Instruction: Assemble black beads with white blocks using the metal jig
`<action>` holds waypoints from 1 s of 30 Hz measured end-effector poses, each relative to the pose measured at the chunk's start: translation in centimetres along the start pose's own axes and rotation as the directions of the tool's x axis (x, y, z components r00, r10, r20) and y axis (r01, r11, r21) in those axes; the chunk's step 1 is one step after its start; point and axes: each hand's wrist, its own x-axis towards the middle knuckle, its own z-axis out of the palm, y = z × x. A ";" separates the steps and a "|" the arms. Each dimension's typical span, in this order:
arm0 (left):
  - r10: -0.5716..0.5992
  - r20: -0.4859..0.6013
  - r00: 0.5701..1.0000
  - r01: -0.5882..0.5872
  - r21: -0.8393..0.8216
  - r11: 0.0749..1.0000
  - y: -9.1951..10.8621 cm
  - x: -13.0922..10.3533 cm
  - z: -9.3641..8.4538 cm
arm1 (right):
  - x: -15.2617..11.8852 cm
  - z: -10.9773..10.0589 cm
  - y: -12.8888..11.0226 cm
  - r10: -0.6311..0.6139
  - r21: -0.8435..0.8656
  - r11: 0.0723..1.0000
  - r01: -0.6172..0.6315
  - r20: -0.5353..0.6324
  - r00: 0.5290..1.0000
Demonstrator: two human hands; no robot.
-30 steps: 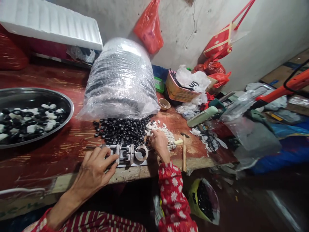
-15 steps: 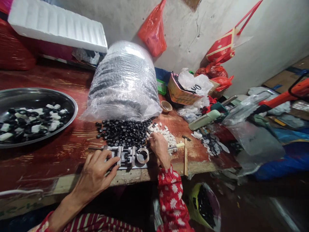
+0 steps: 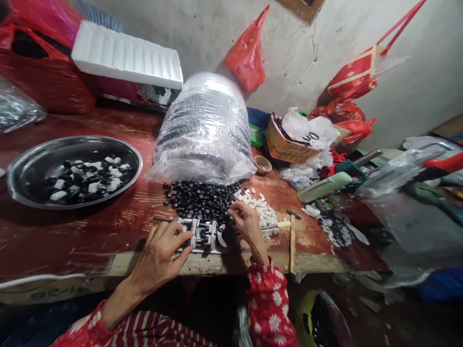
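My left hand (image 3: 161,253) grips the left end of a small metal vise (image 3: 203,233) at the table's front edge, fingers over its top and thumb at the near side. My right hand (image 3: 249,226) hovers just right of the vise with fingertips pinched together. Whatever those fingertips hold is too small to make out. Beneath and left of them is a metal ring (image 3: 222,236), partly shadowed. Behind the vise lies a heap of small black wheels (image 3: 198,198). A pile of small white plastic blocks (image 3: 265,209) spreads beyond my right hand.
On the left stands a steel basin (image 3: 21,185) with black and white pieces. A large plastic-wrapped bundle (image 3: 206,127) sits behind the wheels. Right of the blocks lies a hammer (image 3: 292,241); a small bowl (image 3: 263,165) and a carton (image 3: 285,144) stand farther back.
The view has swung left, so everything appears farther right. My right fingertips have come slightly closer to the metal ring. The left hand keeps its place on the vise.
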 end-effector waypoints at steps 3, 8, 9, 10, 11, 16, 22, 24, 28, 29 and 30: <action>-0.040 -0.036 0.999 0.038 -0.040 0.998 -0.1 0.2 -0.3 | -0.7 -0.1 -2.4 -0.200 0.283 0.944 0.173 0.070 0.977; -0.060 -0.048 0.997 0.057 -0.045 0.997 -0.9 0.4 -0.5 | -0.1 1.3 -5.8 -0.477 0.283 0.868 0.408 0.244 0.845; -0.060 -0.046 0.997 0.058 -0.042 0.997 -1.1 0.4 -0.6 | 0.2 1.7 -6.1 -0.509 0.270 0.854 0.444 0.263 0.820; -0.060 -0.047 0.997 0.058 -0.039 0.998 -1.2 0.3 -0.6 | 0.5 2.1 -6.2 -0.533 0.259 0.842 0.473 0.273 0.801; -0.060 -0.052 0.997 0.058 -0.037 0.998 -1.4 0.3 -0.6 | 0.8 2.5 -6.2 -0.551 0.252 0.832 0.494 0.276 0.787; -0.065 -0.065 0.996 0.062 -0.046 0.997 -1.7 0.2 -0.4 | 1.6 3.8 -5.3 -0.590 0.298 0.800 0.520 0.241 0.770; -0.059 -0.063 0.996 0.055 -0.061 0.997 -1.9 0.6 -0.1 | 0.9 4.5 -4.9 -0.540 0.292 0.824 0.486 0.144 0.829; -0.058 -0.064 0.996 0.054 -0.054 0.997 -2.1 0.9 -0.2 | 0.4 4.2 -4.6 -0.513 0.271 0.838 0.473 0.100 0.852; -0.061 -0.046 0.997 0.058 -0.053 0.997 -2.5 1.4 -0.6 | -1.0 1.9 -2.2 -0.393 0.189 0.896 0.402 -0.081 0.916; -0.058 -0.024 0.998 0.057 -0.050 0.997 -2.6 1.5 -0.6 | -1.4 1.1 -1.0 -0.346 0.141 0.920 0.364 -0.138 0.928; -0.051 0.006 0.999 0.052 -0.044 0.998 -2.7 1.6 -0.6 | -1.9 0.1 0.3 -0.300 0.073 0.945 0.318 -0.192 0.935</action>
